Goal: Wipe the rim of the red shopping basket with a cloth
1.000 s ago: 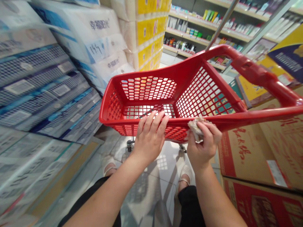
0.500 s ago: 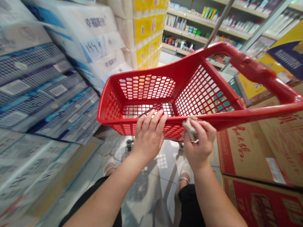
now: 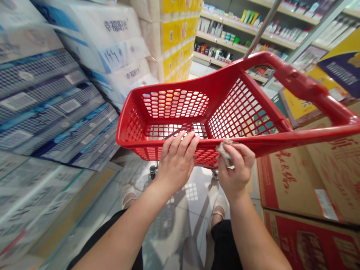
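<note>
A red plastic shopping cart [image 3: 165, 143] with lattice sides stands crosswise before me, its basket holding nothing that I can see. My left hand [image 3: 177, 159] grips the near rim from outside, fingers side by side over the top edge; its thumb is hidden. Further right along that rim, my right hand [image 3: 237, 165] pinches a crumpled, greyish-beige rag [image 3: 225, 150]. The rag touches the cart's outer side just below the rim. The red push handle [image 3: 312, 88] rises at the right, apart from both hands.
Wrapped tissue packs [image 3: 112, 41] are stacked on the left, with yellow-and-white packs [image 3: 171, 41] behind. Cardboard cartons [image 3: 292, 183] stand close on the right. Stocked shelves [image 3: 250, 30] line the back. My feet stand on the tiled floor [image 3: 180, 210] below the cart.
The right hand and the rag have shifted very slightly left and down along the rim. The left hand stays at the same spot on the cart.
</note>
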Demonstrator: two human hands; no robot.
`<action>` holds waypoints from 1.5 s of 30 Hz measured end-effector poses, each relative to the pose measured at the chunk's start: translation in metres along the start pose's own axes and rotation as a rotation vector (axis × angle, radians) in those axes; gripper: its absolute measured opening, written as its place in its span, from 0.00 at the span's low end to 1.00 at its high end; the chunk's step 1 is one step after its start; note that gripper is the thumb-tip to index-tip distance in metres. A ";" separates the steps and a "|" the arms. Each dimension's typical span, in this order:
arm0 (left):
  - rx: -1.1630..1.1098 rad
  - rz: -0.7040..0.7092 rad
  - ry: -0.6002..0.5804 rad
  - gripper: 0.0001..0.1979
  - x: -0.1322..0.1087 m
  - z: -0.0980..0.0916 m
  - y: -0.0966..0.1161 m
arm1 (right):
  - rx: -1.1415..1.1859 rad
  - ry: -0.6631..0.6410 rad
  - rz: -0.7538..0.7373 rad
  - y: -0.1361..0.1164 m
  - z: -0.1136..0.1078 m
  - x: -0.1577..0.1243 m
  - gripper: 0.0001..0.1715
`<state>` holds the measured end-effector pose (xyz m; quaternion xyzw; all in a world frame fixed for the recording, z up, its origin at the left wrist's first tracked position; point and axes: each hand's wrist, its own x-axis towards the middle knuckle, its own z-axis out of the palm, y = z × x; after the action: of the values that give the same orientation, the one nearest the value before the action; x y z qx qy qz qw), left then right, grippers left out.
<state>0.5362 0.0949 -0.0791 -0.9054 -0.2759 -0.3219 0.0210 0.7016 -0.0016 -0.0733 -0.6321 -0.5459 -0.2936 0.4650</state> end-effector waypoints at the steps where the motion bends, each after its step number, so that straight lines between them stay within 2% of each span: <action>1: -0.002 -0.003 -0.001 0.30 0.000 0.000 0.000 | -0.014 -0.009 -0.014 0.003 -0.001 0.000 0.19; 6: -0.022 0.001 -0.010 0.30 0.000 -0.001 -0.001 | -0.151 0.214 0.081 0.020 -0.009 0.004 0.19; 10: -0.028 -0.002 -0.007 0.30 0.001 -0.001 -0.002 | -0.167 0.216 0.062 0.028 -0.015 0.008 0.19; 14: -0.015 0.009 -0.013 0.29 0.001 -0.002 -0.002 | -0.206 0.279 0.111 0.027 -0.015 0.008 0.19; 19: -0.009 0.001 -0.005 0.28 0.002 -0.002 -0.002 | -0.173 0.173 0.042 0.021 -0.007 0.002 0.17; 28: -0.014 0.002 -0.008 0.29 0.002 -0.002 -0.001 | -0.125 0.107 -0.028 0.023 -0.004 -0.007 0.19; 33: -0.016 -0.002 -0.012 0.30 0.002 -0.002 -0.002 | -0.112 -0.045 -0.051 0.023 0.001 -0.015 0.14; 41: -0.026 -0.018 -0.013 0.30 0.003 -0.002 -0.002 | -0.055 -0.229 -0.022 0.019 0.003 -0.017 0.18; 43: -0.032 -0.020 -0.016 0.30 0.004 -0.002 -0.003 | -0.064 -0.222 -0.017 0.021 0.004 -0.018 0.17; 45: -0.040 -0.019 -0.018 0.31 0.004 -0.002 -0.004 | -0.088 -0.154 -0.008 0.023 0.005 -0.021 0.16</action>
<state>0.5350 0.0995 -0.0756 -0.9059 -0.2780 -0.3194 -0.0026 0.7182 -0.0049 -0.1002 -0.6706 -0.5690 -0.2697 0.3922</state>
